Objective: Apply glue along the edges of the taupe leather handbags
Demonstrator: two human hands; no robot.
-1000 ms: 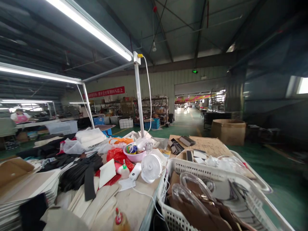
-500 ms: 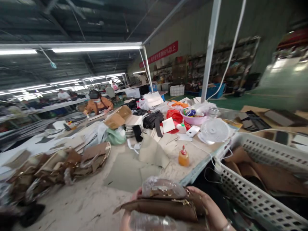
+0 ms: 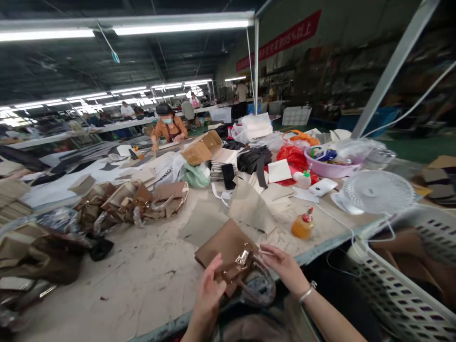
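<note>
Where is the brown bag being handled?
In the head view, the brown bag is low centre, by the near edge of the table, between left hand and right hand.

A brown bag (image 3: 226,240) sat near the worktop's (image 3: 142,285) edge.
The left hand (image 3: 209,287), loosely spread, was at one side, the right hand (image 3: 283,268) beside the plastic-wrapped handle (image 3: 271,282); an amber bottle (image 3: 302,228) and a white fan (image 3: 379,191) stood to the right, more brown bags (image 3: 125,202) to the left.
</note>
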